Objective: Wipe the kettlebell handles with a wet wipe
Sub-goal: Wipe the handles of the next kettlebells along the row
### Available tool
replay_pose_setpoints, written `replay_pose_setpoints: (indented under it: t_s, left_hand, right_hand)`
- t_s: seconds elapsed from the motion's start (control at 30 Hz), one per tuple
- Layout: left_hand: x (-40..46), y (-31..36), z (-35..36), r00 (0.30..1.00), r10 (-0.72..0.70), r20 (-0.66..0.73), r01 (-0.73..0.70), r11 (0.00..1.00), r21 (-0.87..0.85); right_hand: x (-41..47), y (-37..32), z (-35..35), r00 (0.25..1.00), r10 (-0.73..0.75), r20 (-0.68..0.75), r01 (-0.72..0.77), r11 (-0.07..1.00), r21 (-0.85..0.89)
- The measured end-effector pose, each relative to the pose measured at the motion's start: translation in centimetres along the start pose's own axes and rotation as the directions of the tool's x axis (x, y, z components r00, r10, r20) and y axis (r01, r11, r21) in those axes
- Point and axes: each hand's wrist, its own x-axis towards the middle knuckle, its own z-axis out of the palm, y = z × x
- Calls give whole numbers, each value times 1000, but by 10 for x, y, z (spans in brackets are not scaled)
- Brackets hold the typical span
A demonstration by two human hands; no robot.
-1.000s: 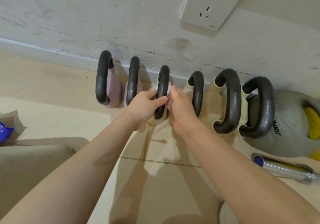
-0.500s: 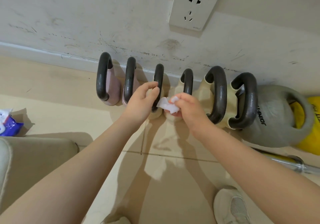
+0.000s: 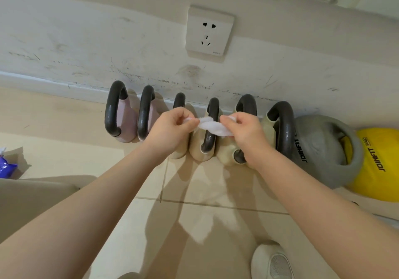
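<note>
Several kettlebells with dark handles stand in a row against the wall: two pink ones [image 3: 127, 123] on the left, then cream ones [image 3: 198, 147]. A white wet wipe [image 3: 212, 127] is stretched between my hands, in front of the fourth handle [image 3: 210, 125]. My left hand [image 3: 172, 130] pinches its left end, covering most of the third handle [image 3: 179, 100]. My right hand [image 3: 246, 130] pinches its right end, in front of the fifth handle [image 3: 246, 104]. The sixth handle [image 3: 285, 127] stands to the right of my right hand.
A grey kettlebell [image 3: 323, 149] and a yellow one [image 3: 377, 164] sit at the right. A blue wipe packet [image 3: 6, 166] lies at the left edge above a beige cushion [image 3: 32, 203]. A wall socket [image 3: 208, 32] is above. My shoe [image 3: 272, 261] is on the tiled floor.
My left hand let go of the third handle and took the wipe's left end. Both hands now pull the wipe out flat in front of the fourth handle.
</note>
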Motion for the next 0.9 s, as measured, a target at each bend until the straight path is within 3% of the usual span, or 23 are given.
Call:
replay_pose_setpoints:
  t_s: [0.07, 0.17, 0.3, 0.37, 0.47, 0.63, 0.73, 0.8, 0.9]
  left_hand:
    - [1, 1, 1, 998, -41, -54, 40, 999, -17]
    - [4, 1, 3, 998, -53, -43, 51, 997, -66]
    - [4, 0, 9, 996, 1, 87, 4, 998, -67]
    - [4, 1, 12, 992, 25, 126, -18, 998, -54]
    - [6, 0, 12, 989, 45, 139, -47, 999, 12]
    - [16, -9, 11, 979, 33, 204, -78, 973, 218]
    - [20, -14, 15, 974, 11, 225, -67, 968, 243]
    - [22, -17, 19, 986, 8, 164, -51, 966, 255]
    - [28, -15, 28, 999, -26, 30, 14, 943, 334]
  right_hand:
    - [9, 4, -10, 998, 66, -18, -68, 978, -196]
    - [11, 10, -16, 977, 97, 189, -36, 953, -301]
    - [5, 9, -16, 907, -64, 417, 67, 998, 8]
    - [5, 7, -14, 856, -115, 505, 89, 993, 76]
    - [9, 7, -9, 861, -128, 492, 125, 991, 39]
    - [17, 9, -15, 889, -51, 455, 165, 963, -213]
    - [16, 15, -26, 833, 44, 552, 32, 991, -127]
    - [16, 19, -29, 881, 108, 460, -116, 993, -11]
    - [16, 19, -16, 978, 203, 39, -205, 976, 70]
